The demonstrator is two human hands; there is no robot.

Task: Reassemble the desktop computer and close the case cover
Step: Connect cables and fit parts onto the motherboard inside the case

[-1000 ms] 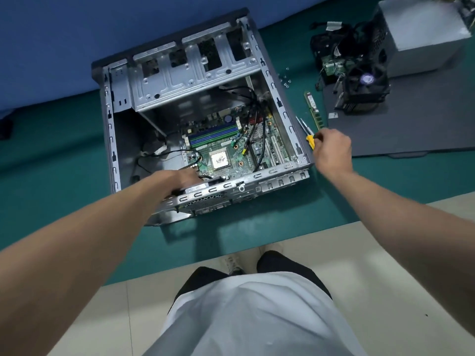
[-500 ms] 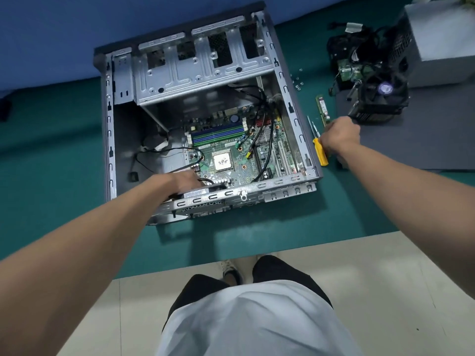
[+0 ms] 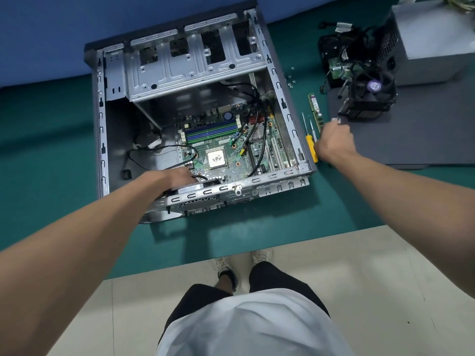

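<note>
Two hands are at work on the open case (image 3: 280, 104), which lies on its side on the green mat (image 3: 51, 150), filling the view from the centre up to 11 o'clock; the motherboard (image 3: 226, 147) sits in its floor with the bare CPU (image 3: 216, 157) exposed. The left hand (image 3: 174, 177) reaches in at the case's 7 o'clock corner, resting on a black part just inside the near wall; its fingers are hidden, so I cannot tell whether they grip it. The right hand (image 3: 334, 142) sits just outside the case at 3 o'clock, back upward and fingers curled under, beside the yellow-handled screwdriver (image 3: 311, 147) and the near end of the loose memory stick (image 3: 314, 106); whether it pinches either, I cannot tell.

At 2 o'clock stand the cooler fan (image 3: 370, 96) and, farther out, the power supply (image 3: 434, 39), partly on a dark grey panel (image 3: 424, 129) that may be the cover; small screws (image 3: 290, 80) lie near the case's far right corner.

Judging by this, assembly is early. The memory stick is light, thin and stiff but fragile; best taken by its short ends, off the contacts. The cooler is heavier; hold its frame, not the blades. The power supply looks heavy and boxy; both hands, cables kept free.
</note>
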